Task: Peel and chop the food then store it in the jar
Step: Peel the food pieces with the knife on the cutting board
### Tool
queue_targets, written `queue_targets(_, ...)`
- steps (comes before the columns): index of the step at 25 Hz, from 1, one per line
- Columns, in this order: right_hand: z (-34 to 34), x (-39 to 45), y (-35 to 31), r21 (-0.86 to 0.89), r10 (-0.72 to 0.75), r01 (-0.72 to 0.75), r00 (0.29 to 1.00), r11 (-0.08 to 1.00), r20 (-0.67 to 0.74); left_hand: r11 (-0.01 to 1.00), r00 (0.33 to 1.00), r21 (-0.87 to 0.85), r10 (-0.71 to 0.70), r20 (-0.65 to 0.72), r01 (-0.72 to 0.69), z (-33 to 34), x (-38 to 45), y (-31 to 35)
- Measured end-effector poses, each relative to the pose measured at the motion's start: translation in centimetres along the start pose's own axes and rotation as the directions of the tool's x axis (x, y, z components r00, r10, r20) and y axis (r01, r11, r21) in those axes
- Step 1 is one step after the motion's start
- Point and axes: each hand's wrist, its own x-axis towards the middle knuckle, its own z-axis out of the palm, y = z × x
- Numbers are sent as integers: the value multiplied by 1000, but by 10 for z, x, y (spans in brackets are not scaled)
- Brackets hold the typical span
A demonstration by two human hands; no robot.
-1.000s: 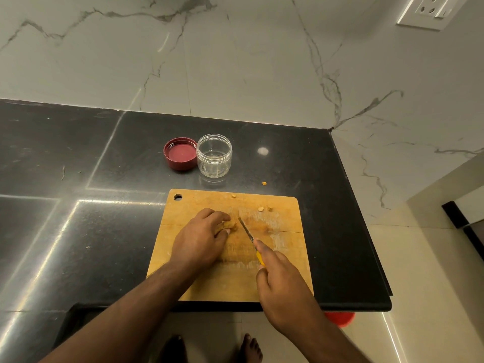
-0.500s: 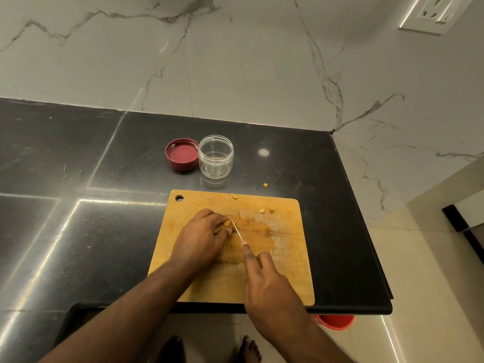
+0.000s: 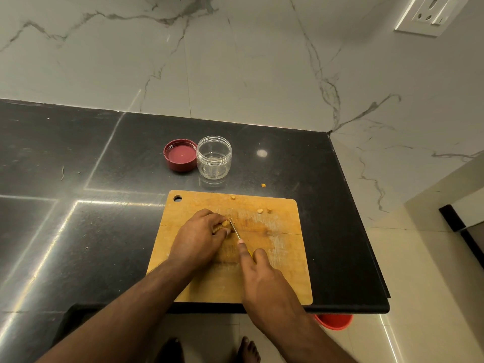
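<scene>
Both hands (image 3: 225, 247) work mid-board (image 3: 285, 281), edges near.

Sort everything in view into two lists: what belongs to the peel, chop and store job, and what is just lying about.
Job:
left hand holding the food piece
right hand with the knife
cutting board
clear jar
red lid
cut bits

Lying about:
wall socket
red bucket on the floor
</scene>
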Motion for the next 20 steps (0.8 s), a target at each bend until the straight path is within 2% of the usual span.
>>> queue_targets(10, 8, -7, 23, 348, 37, -1, 995, 937, -96, 1000, 1000, 7, -19, 14, 19, 0, 1, -1)
queue_targets(12, -4, -7, 31, 314, 54, -6, 988, 949, -143, 1000, 999, -2, -23, 23, 23, -1, 1, -2)
queue_targets(14, -17, -4, 40, 250, 60, 8, 962, 968, -266, 1000, 999, -13, -26, 27, 26, -1, 1, -2)
queue_targets(16, -29, 0, 44, 292, 65, 39, 939, 955, -338, 999, 999, -22, -28, 28, 29, -1, 1, -2)
queue_targets(20, -37, 12, 44, 353, 60, 87, 921, 932, -384, 999, 999, -24, -28, 26, 29, -1, 0, -3)
